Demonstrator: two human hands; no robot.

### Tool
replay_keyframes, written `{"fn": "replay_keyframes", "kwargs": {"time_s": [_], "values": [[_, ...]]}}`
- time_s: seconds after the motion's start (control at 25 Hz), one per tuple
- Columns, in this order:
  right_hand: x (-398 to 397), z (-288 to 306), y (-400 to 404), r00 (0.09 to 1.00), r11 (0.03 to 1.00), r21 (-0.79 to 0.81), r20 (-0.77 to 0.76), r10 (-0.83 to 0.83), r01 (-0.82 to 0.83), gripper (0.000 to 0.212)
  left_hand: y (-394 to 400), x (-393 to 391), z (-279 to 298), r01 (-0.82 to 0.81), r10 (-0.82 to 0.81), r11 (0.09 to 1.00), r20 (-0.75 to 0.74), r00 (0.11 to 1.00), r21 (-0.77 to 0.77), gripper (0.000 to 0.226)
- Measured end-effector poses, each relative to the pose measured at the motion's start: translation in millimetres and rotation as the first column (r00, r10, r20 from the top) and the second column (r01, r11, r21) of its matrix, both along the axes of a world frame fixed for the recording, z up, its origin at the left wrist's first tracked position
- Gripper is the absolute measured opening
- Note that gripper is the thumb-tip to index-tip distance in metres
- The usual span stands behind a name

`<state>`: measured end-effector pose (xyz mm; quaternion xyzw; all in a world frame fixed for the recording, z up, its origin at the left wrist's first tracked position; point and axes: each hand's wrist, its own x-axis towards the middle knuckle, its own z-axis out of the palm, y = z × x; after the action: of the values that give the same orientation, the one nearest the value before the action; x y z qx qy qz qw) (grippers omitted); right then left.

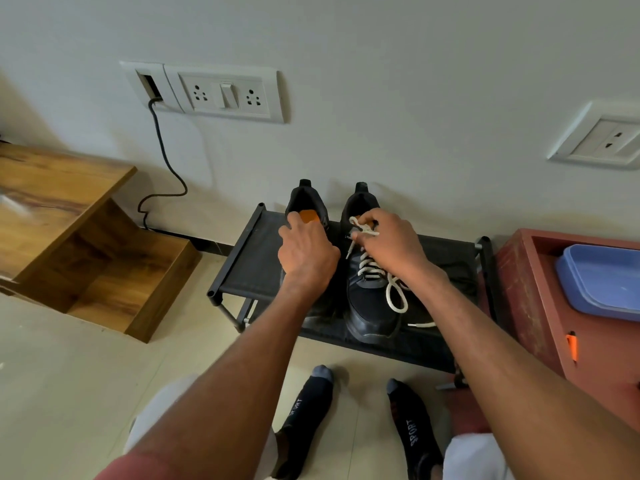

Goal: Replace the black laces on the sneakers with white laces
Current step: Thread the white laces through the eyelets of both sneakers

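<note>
Wooden shelf (69, 237) far left, open-fronted, grain visible; black cable (162, 161) drops from the wall socket (221, 93) behind it. Low black fabric rack (252, 265) against the wall carries both sneakers. Left hand (306, 252) lies over the left sneaker (306, 202), hiding its front; finger state cannot be told. Right sneaker (367, 299), matte black, threaded with white lace (370, 268), thick, woven; right hand (393, 244) pinches it at the top eyelets. Red cabinet (554, 323) right, holding blue tray (602, 282).
</note>
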<state>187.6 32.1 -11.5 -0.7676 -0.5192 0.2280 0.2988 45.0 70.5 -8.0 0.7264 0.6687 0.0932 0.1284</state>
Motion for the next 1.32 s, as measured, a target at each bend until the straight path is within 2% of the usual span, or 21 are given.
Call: {"fn": "replay_keyframes", "kwargs": {"time_s": [0.08,0.16,0.24,0.28,0.32,0.36,0.44,0.52,0.6,0.72,0.84,0.92,0.96,1.08,1.32], "values": [[-6.5,8.8,-0.5,0.994,0.997,0.075,-0.108,-0.007,0.015,0.011,4.3,-7.9,3.1,0.026,-0.024,0.999,0.068,0.997,-0.029,0.030],[-11.3,21.5,-2.6,0.945,0.995,0.097,-0.328,0.017,0.016,0.013,10.8,-20.6,12.0,0.026,-0.019,0.999,0.275,0.961,-0.020,0.024],[-13.9,35.6,-6.5,0.782,0.998,0.058,-0.620,0.061,-0.031,0.016,11.7,-35.8,25.7,0.039,0.014,0.995,0.542,0.841,-0.087,0.029],[-15.4,41.6,-8.7,0.692,0.996,0.043,-0.717,0.083,-0.074,0.019,8.9,-42.7,33.2,0.079,0.042,0.984,0.638,0.769,-0.160,0.035],[-16.8,45.8,-10.0,0.637,0.992,0.039,-0.764,0.105,-0.117,0.021,5.8,-49.3,39.0,0.141,0.074,0.960,0.703,0.708,-0.243,0.039],[-18.2,47.6,-10.4,0.620,0.988,0.039,-0.775,0.123,-0.147,0.020,3.6,-55.6,42.3,0.201,0.113,0.925,0.738,0.666,-0.323,0.040],[-19.4,47.3,-10.7,0.673,0.985,0.035,-0.726,0.142,-0.170,0.014,3.2,-65.0,42.6,0.278,0.195,0.852,0.762,0.617,-0.443,0.037],[-19.5,42.5,-11.4,0.757,0.986,0.024,-0.639,0.141,-0.163,0.010,8.3,-68.6,40.0,0.286,0.245,0.823,0.760,0.602,-0.491,0.027],[-20.2,37.5,-11.0,0.800,0.985,-0.006,-0.584,0.135,-0.170,0.010,17.5,-66.6,39.0,0.263,0.244,0.826,0.737,0.631,-0.498,0.017],[-27.5,27.1,-8.0,0.848,0.971,-0.036,-0.497,0.186,-0.234,0.013,33.5,-65.2,37.6,0.270,0.191,0.815,0.678,0.710,-0.512,0.012],[-26.7,16.4,-0.7,0.967,0.973,-0.061,-0.147,0.210,-0.221,0.005,42.8,-68.5,30.9,0.268,0.014,0.833,0.504,0.864,-0.484,0.014],[-26.3,13.4,1.1,0.967,0.968,-0.118,0.100,0.233,-0.221,0.013,43.0,-70.3,25.6,0.265,-0.077,0.837,0.378,0.923,-0.478,0.013],[-27.0,10.5,1.2,0.955,0.964,-0.139,0.163,0.248,-0.226,0.018,42.4,-70.0,23.1,0.265,-0.098,0.821,0.332,0.938,-0.506,0.013],[-32.1,-1.3,-1.2,0.944,0.964,-0.126,0.205,0.257,-0.235,0.019,41.1,-67.5,18.2,0.260,-0.129,0.788,0.262,0.956,-0.558,0.015],[-45.2,-8.4,-5.7,0.958,0.978,-0.073,0.201,0.206,-0.196,0.013,40.9,-67.4,18.3,0.278,-0.134,0.762,0.277,0.951,-0.585,0.014]]}}
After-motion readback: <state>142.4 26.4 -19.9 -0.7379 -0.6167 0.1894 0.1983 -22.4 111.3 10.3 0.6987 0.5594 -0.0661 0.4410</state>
